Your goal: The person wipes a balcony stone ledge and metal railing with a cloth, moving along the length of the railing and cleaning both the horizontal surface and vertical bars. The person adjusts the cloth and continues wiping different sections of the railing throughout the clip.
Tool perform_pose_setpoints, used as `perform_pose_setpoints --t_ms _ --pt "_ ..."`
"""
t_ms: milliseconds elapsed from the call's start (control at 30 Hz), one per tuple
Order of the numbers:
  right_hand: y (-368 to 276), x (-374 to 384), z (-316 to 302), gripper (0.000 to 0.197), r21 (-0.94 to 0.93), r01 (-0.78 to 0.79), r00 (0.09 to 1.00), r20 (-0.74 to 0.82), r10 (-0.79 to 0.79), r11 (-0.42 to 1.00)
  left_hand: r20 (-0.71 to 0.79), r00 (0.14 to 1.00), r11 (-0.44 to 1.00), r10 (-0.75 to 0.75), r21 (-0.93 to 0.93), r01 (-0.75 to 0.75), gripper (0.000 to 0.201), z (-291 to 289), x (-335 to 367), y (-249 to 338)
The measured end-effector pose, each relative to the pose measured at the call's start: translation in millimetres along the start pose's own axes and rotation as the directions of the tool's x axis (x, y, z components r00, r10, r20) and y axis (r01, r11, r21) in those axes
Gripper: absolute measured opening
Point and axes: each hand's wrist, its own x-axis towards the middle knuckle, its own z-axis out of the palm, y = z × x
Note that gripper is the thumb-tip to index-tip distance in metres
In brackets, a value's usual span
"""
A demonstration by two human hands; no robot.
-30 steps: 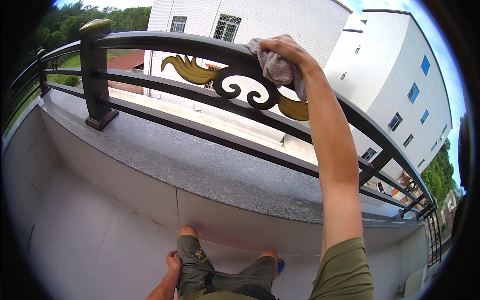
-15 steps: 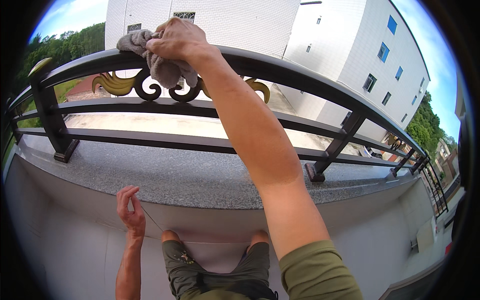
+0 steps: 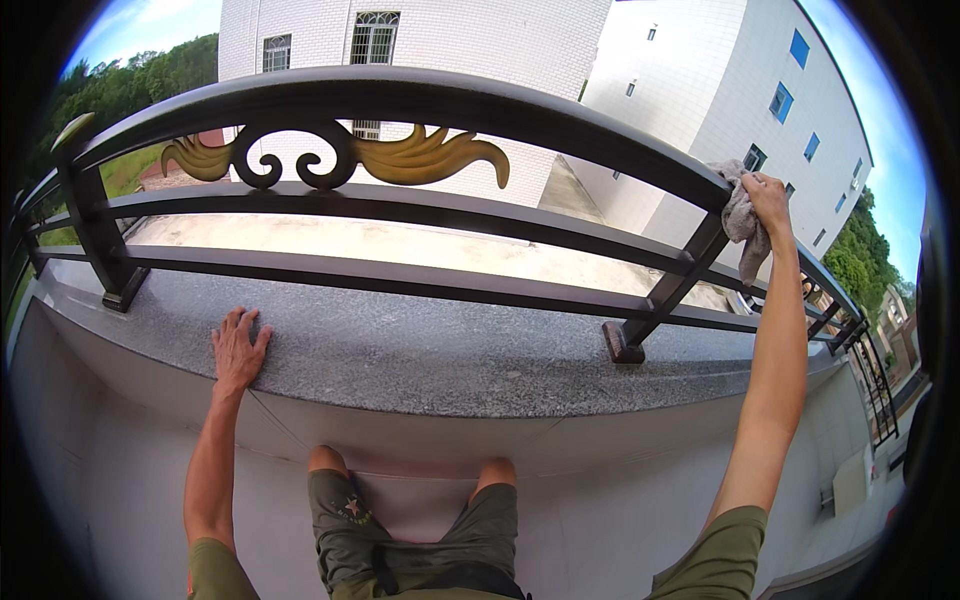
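My right hand (image 3: 768,204) is closed around a grey cloth (image 3: 743,222), pressing it onto the dark top rail (image 3: 560,122) at the right, by an upright post (image 3: 672,285). Part of the cloth hangs below the rail. At the left, my left hand (image 3: 238,348) lies on the grey speckled stone ledge (image 3: 430,360) with its fingers spread, holding nothing. The dark metal railing stands on this ledge, with two thinner bars (image 3: 400,283) under the top rail. Black scrolls and a gold leaf ornament (image 3: 420,160) fill the upper gap.
Beneath the ledge runs a pale wall (image 3: 420,435), close to my knees. Another post (image 3: 100,230) stands at the left. Beyond the railing are a pale paved yard (image 3: 330,238), white buildings (image 3: 680,90) and trees. A darker railing (image 3: 872,385) continues at the far right.
My right hand has slid the cloth along the top rail from the left to the right post. My left hand has gone from hanging before the wall to resting on the ledge.
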Motion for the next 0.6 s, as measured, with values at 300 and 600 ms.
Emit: perform_pose_setpoints --t_ms 300,600 --pt "-327 -47 60 0.045 0.447 0.212 0.911 0.233 -0.341 0.869 -0.023 0.999 0.999 -0.042 -0.011 0.041 0.052 -8 -6 -17" --pt "-691 -137 141 0.028 0.419 0.645 0.735 -0.112 -0.668 0.64 -0.06 0.998 0.996 -0.019 -0.092 0.014 0.048 -9 -4 -23"
